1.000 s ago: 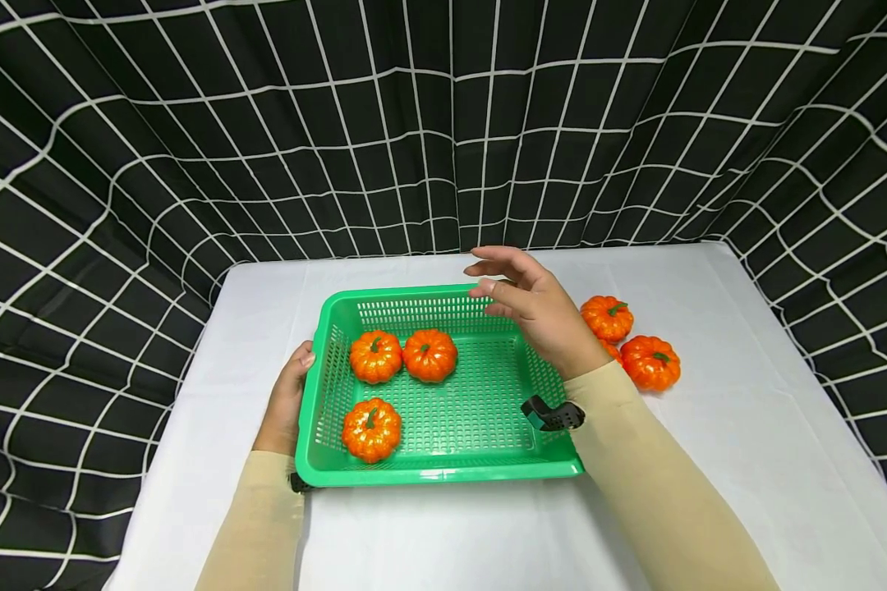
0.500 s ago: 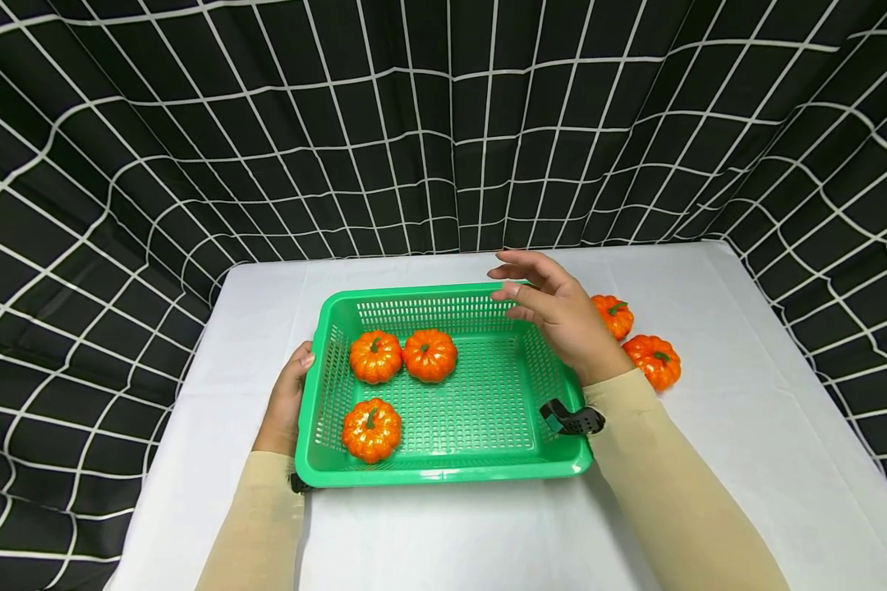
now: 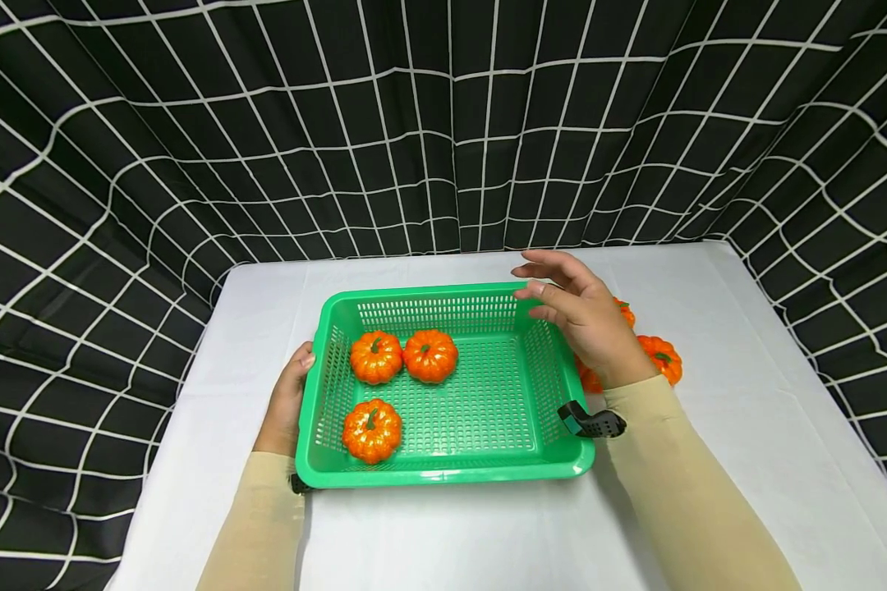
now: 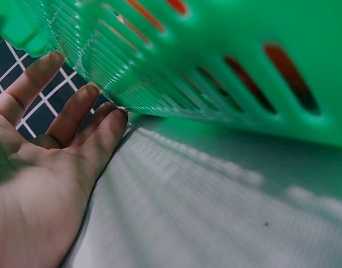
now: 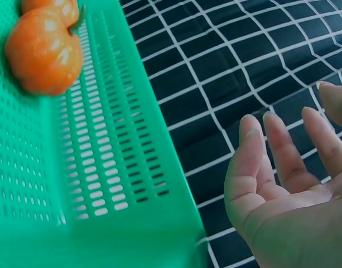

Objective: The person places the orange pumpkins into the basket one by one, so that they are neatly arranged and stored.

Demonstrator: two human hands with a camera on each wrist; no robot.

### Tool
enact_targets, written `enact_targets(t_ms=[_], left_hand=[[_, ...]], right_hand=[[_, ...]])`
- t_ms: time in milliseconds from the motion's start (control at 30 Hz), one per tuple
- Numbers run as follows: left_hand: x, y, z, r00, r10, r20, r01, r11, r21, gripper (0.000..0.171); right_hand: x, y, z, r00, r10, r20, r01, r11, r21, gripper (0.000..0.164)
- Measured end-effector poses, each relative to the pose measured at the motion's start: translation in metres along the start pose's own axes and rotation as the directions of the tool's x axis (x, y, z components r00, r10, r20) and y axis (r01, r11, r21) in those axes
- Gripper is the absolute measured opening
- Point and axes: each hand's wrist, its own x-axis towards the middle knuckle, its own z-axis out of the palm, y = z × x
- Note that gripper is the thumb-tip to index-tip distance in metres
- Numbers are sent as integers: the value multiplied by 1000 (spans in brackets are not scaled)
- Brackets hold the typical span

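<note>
A green slotted plastic basket [image 3: 443, 476] stands on the white cloth. Inside it, toward the left, are three shiny orange pumpkins: a back-left pumpkin [image 3: 376, 358], one beside it [image 3: 430, 356] and a front pumpkin [image 3: 372, 432]. My left hand [image 3: 287, 398] rests along the basket's left side, thumb at the rim; the left wrist view shows loosely extended fingers [image 4: 106, 137] at the slotted wall. Over the back right corner hovers my right hand [image 3: 595, 324], its spread, slightly bent fingers holding nothing. In the right wrist view, the right hand [image 5: 293, 195] appears beside the basket's outer edge.
Right of the basket lie more pumpkins, partly hidden by my right hand and wrist: a right pumpkin [image 3: 664, 358], one behind [image 3: 626, 312] and one close to the basket wall [image 3: 590, 379]. A black curtain with white grid lines [image 3: 451, 123] surrounds the white table [image 3: 754, 394].
My right hand has moved rightward from above the basket's interior to its right rim, toward the pumpkins outside. The left hand, basket and pumpkins stay in place.
</note>
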Motion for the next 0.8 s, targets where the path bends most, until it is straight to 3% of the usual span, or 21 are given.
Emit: enact_targets(t_ms=[800], left_hand=[[2,-3,-4,999,19,36,-18,1000,-26,30]], right_hand=[[-26,-8,-47,988,34,-149,-34,999,3,45]])
